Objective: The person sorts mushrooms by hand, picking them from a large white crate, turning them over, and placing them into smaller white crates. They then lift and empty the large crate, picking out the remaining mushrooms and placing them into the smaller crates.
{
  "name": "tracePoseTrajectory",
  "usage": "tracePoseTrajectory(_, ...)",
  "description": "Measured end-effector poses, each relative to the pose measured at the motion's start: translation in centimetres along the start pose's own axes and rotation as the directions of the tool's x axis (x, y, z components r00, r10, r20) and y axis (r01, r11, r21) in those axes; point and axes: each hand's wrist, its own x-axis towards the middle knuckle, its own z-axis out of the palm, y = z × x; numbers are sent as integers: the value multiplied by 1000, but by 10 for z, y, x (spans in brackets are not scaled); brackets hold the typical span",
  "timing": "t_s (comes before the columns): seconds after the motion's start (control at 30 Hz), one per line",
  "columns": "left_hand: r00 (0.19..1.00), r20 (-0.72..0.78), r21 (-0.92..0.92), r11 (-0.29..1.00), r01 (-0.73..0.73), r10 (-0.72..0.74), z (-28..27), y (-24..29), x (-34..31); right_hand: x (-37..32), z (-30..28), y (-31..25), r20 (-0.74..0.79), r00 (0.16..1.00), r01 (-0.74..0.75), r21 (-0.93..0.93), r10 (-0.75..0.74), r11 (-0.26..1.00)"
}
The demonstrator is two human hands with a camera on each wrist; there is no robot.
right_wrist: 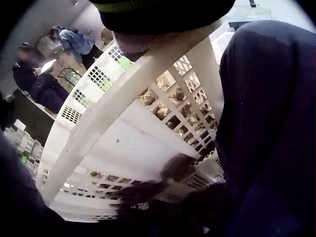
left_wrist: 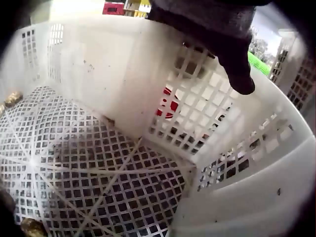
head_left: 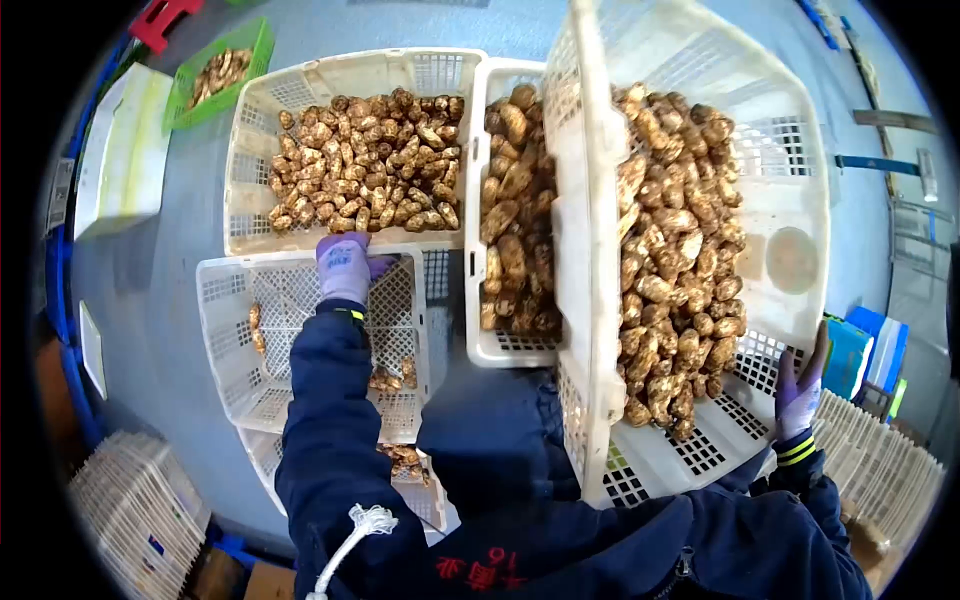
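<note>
My left hand (head_left: 347, 268) grips the far rim of a white mesh crate (head_left: 213, 300) holding a few brown tubers (head_left: 257, 330). In the left wrist view, the thumb of this hand (left_wrist: 217, 37) hangs inside the crate wall (left_wrist: 98, 59). A large white crate (head_left: 790, 210) of brown tubers (head_left: 680, 250) stands raised and tilted on the right. My right hand (head_left: 798, 395) holds its near right rim, thumb and fingers on either side. The right wrist view shows that rim (right_wrist: 98, 111) under the cuff, with the fingers mostly hidden.
Two more tuber-filled crates stand beyond, one at left (head_left: 240, 200) and one partly behind the raised crate (head_left: 480, 340). A green basket (head_left: 180, 100) is at far left. Stacked crates (head_left: 140, 510) stand near left, others (head_left: 880, 450) near right. Two people (right_wrist: 37, 79) appear in the background.
</note>
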Motion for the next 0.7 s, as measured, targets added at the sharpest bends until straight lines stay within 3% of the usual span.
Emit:
tracePoseTrajectory(0.03,999,-42,-57,998,-7,4,17,-3,-20,-5,2,11,-61,995,72,-50,-75,996)
tracePoseTrajectory(0.07,980,-197,-103,993,-60,38,18,-3,-20,-9,5,20,-121,981,137,-108,-149,985)
tracePoseTrajectory(0.13,968,-232,-51,993,-105,91,33,-14,-56,-7,1,24,-100,991,89,-27,-91,996)
tracePoseTrajectory(0.2,990,-121,-13,997,-74,72,49,-23,-89,-3,-1,19,-95,992,83,-48,-87,995)
tracePoseTrajectory(0.27,950,-273,-51,984,-169,149,84,-40,-120,2,-3,18,-99,993,55,-70,-62,996)
tracePoseTrajectory(0.3,835,-510,-43,964,-264,206,80,-45,-88,-22,6,21,-271,954,109,-77,-126,991)
tracePoseTrajectory(0.33,771,-592,-42,946,-320,235,74,-44,-88,-24,7,16,-286,947,102,-171,-148,980)
tracePoseTrajectory(0.47,825,-550,-455,784,-423,126,62,-41,-113,-15,-2,47,-254,962,79,-82,-97,994)
tracePoseTrajectory(0.53,760,-650,-427,832,-353,-11,49,-36,-79,-15,-1,48,-256,958,115,-78,-131,990)
tracePoseTrajectory(0.57,755,-645,-516,796,-316,-118,51,-40,-55,-18,2,45,-272,952,129,-69,-143,989)
tracePoseTrajectory(0.6,746,-629,-598,750,-282,-221,50,-49,-30,-17,-1,52,-271,951,137,-60,-148,989)
tracePoseTrajectory(0.67,816,-457,-627,779,-12,-355,37,-71,22,-20,2,43,-268,956,108,-66,-122,992)
tracePoseTrajectory(0.7,809,-452,-582,812,53,-376,32,-81,47,-19,3,43,-270,958,92,-48,-101,995)
